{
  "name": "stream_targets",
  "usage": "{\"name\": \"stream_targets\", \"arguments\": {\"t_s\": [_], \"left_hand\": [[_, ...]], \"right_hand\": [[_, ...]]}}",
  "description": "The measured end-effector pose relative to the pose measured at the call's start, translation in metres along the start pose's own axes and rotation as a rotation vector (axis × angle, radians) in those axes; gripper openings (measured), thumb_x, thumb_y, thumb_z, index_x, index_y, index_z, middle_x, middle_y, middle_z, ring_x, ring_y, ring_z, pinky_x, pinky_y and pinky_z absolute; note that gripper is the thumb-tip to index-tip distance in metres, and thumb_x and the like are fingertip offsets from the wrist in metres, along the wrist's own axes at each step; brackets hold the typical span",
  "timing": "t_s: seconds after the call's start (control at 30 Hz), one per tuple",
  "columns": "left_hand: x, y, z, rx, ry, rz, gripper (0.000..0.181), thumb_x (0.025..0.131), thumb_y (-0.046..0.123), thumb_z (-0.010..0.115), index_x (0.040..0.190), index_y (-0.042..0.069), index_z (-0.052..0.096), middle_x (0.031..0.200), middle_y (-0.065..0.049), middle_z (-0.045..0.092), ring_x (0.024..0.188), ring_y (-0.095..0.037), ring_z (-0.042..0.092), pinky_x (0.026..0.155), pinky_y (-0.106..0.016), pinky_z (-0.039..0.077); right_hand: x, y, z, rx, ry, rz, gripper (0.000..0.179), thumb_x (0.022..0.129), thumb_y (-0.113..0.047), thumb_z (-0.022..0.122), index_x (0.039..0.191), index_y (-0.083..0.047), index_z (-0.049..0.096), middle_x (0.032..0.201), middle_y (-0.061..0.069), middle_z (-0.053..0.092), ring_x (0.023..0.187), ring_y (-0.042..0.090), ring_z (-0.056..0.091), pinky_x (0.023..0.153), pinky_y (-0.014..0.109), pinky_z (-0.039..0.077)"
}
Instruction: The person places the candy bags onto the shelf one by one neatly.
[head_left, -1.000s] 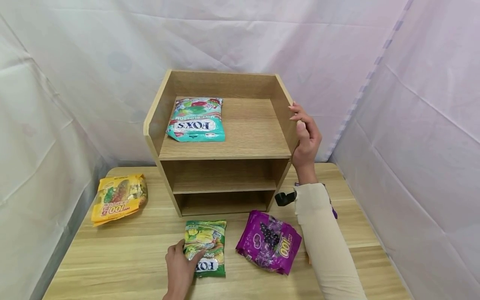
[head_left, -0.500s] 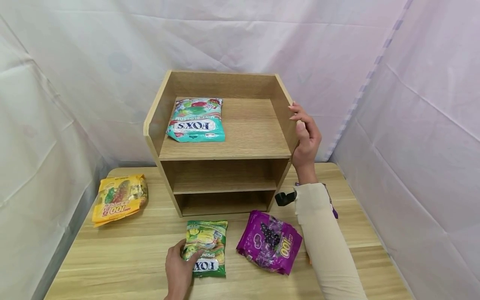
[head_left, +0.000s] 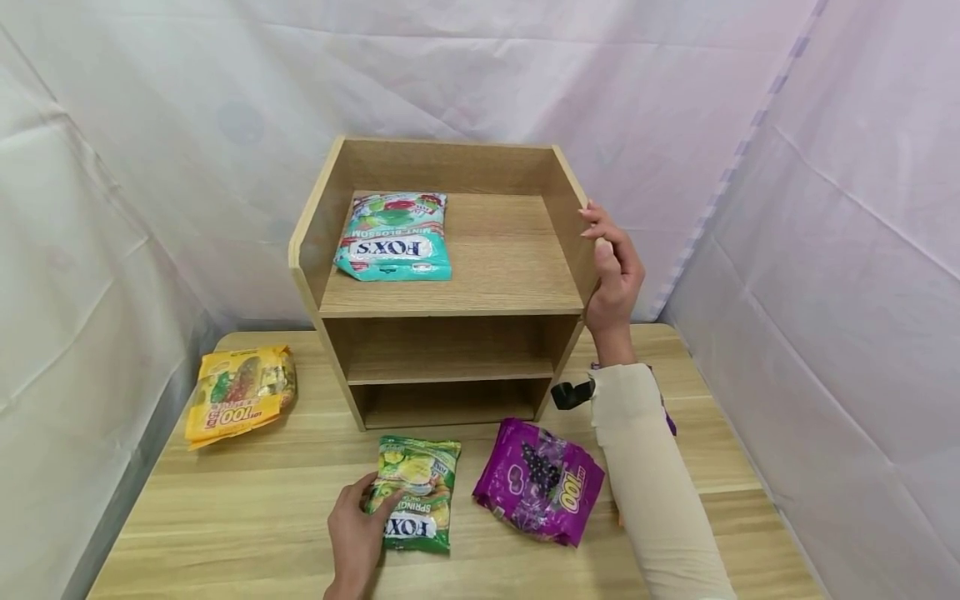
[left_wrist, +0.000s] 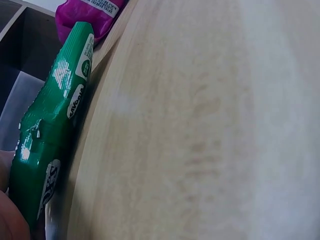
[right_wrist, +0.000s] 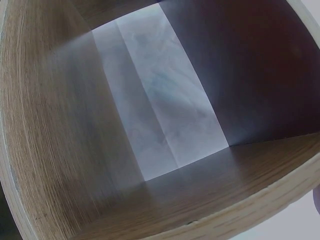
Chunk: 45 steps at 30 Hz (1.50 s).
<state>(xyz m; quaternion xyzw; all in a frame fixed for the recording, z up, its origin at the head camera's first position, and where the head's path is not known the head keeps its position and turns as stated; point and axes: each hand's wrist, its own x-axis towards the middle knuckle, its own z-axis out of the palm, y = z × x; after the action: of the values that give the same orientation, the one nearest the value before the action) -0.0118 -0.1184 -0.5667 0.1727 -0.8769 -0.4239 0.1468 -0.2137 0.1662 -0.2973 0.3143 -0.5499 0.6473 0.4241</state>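
In the head view my left hand (head_left: 357,530) grips the left edge of a green Fox's candy bag (head_left: 417,500) near the table's front. The left wrist view shows the thumb and a finger at the lower end of this green bag (left_wrist: 52,120), seen edge-on. My right hand (head_left: 615,279) holds the right side panel of a wooden shelf (head_left: 457,379), fingertips over its sloping edge. On the shelf's top level lies a teal Fox's candy bag (head_left: 393,242), at the left. The right wrist view looks into the shelf's interior (right_wrist: 80,125); no hand shows there.
A purple grape candy bag (head_left: 538,483) lies on the table (head_left: 247,508), right of the green bag. At the far left is a yellow candy bag (head_left: 240,396). Another purple package (head_left: 670,423) is mostly hidden behind the right sleeve. White cloth (head_left: 465,75) encloses the table.
The green bag has shifted slightly right at its far end and turned a little clockwise in my left hand's grip. My right hand stays on the shelf panel.
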Motion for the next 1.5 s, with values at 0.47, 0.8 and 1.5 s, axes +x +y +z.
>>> {"name": "stream_targets", "arguments": {"t_s": [0.47,0.8,1.5], "left_hand": [[0.0,0.001,0.004,-0.106,0.073,0.184,0.028,0.07,0.005,0.084,0.095,0.002,0.073,0.077,-0.001,0.064,0.065,-0.012,0.057,0.054,-0.023,0.047],[-0.003,0.007,0.004,-0.183,0.106,0.209,0.024,0.069,0.001,0.084,0.09,0.006,0.074,0.069,0.006,0.059,0.057,-0.005,0.049,0.048,-0.015,0.039],[0.0,0.075,-0.035,-0.457,0.145,0.356,0.025,0.069,-0.014,0.078,0.091,-0.003,0.073,0.07,-0.006,0.06,0.058,-0.008,0.049,0.049,-0.016,0.039]], "right_hand": [[0.002,0.001,0.0,0.0,0.005,-0.014,0.032,0.088,-0.01,0.045,0.087,0.021,0.051,0.107,0.031,0.061,0.12,0.05,0.045,0.107,0.051,0.03],[0.001,0.001,0.0,-0.003,-0.002,-0.015,0.031,0.089,-0.01,0.045,0.087,0.02,0.052,0.107,0.033,0.06,0.119,0.052,0.044,0.107,0.051,0.03],[0.0,0.0,-0.001,-0.014,-0.007,-0.011,0.032,0.089,-0.011,0.044,0.087,0.019,0.051,0.108,0.03,0.061,0.12,0.049,0.045,0.107,0.05,0.03]]}}
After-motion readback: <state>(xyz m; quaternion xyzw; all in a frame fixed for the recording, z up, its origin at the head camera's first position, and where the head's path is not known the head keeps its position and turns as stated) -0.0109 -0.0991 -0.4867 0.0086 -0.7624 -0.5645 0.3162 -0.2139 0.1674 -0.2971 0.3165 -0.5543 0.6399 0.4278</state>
